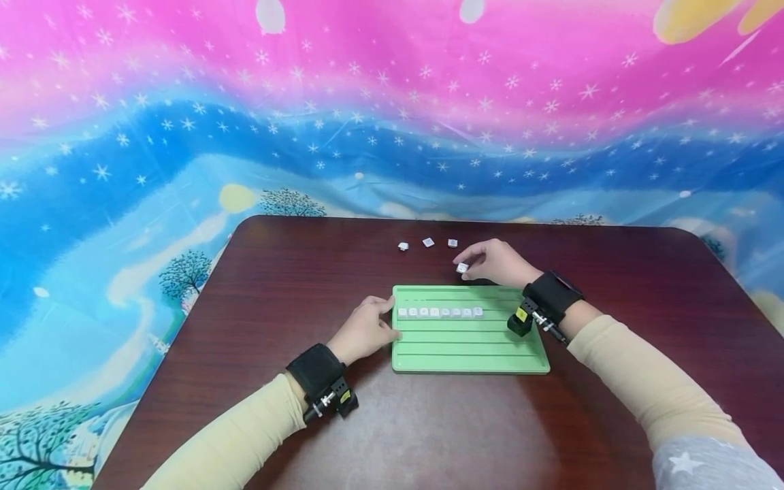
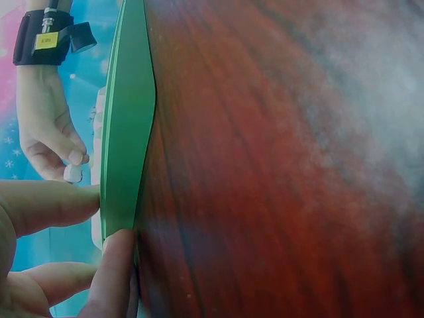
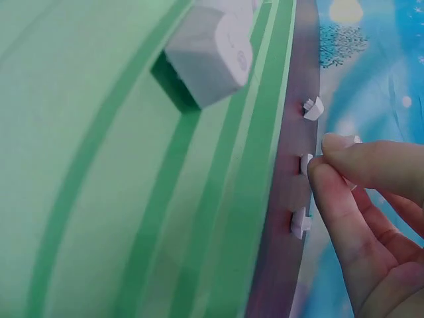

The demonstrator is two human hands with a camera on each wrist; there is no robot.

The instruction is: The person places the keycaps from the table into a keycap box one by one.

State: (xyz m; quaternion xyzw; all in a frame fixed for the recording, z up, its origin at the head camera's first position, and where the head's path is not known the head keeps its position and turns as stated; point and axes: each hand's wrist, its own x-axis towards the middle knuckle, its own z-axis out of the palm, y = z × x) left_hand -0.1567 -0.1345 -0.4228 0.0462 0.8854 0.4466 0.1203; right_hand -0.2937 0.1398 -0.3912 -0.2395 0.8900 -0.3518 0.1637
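My right hand (image 1: 499, 264) pinches a white keycap (image 1: 462, 269) between thumb and fingers, just beyond the far edge of a green grooved board (image 1: 465, 354). Fingertips hide most of that keycap in the right wrist view. A row of several white keycaps (image 1: 439, 313) stands along one groove, starting from the board's left side. At the left edge, my left hand (image 1: 364, 328) holds the board, its thumb (image 2: 112, 271) against the green side wall and another finger (image 2: 59, 202) at the rim. One keycap (image 3: 209, 56) of the row looms close in the right wrist view.
Three loose keycaps lie on the dark wooden table (image 1: 294, 286) past the board: one tipped keycap (image 1: 403, 246), a middle keycap (image 1: 428, 242) and a right-hand keycap (image 1: 452, 243). A patterned pink and blue cloth (image 1: 392, 109) hangs behind the table's far edge.
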